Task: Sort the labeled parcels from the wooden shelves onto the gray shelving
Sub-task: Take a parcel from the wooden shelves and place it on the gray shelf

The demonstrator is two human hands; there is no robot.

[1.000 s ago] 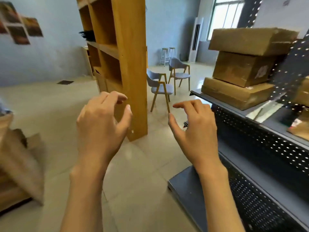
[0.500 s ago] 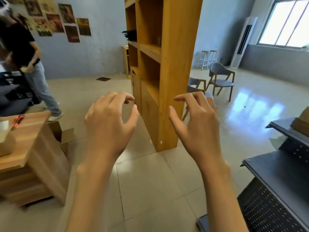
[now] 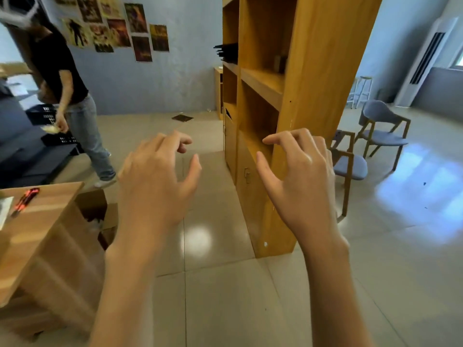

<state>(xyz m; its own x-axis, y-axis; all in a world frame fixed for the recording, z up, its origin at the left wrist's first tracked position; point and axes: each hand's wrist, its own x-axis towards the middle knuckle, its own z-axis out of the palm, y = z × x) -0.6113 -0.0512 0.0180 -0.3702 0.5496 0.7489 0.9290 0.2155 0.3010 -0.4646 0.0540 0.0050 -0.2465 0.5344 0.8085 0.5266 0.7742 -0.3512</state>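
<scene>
The tall wooden shelf unit (image 3: 308, 78) stands ahead, seen from its end, with open compartments above and cabinet doors below. A small brown item (image 3: 279, 63) sits deep in one upper compartment and dark flat items (image 3: 226, 52) stick out of the far side. No labeled parcel shows clearly. My left hand (image 3: 157, 179) and my right hand (image 3: 298, 176) hover side by side in front of me, fingers loosely curled, holding nothing. The gray shelving is out of view.
A low wooden table (image 3: 37, 236) with a red tool (image 3: 25, 200) stands at the left, an open cardboard box (image 3: 100, 216) beside it. Another person (image 3: 67, 96) walks at the far left by dark crates. Two gray chairs (image 3: 380, 134) stand right of the shelf.
My view has swung left: the gray shelving and its stacked cardboard boxes have left the frame, the wooden shelf is now central. Both hands kept their raised, empty pose.
</scene>
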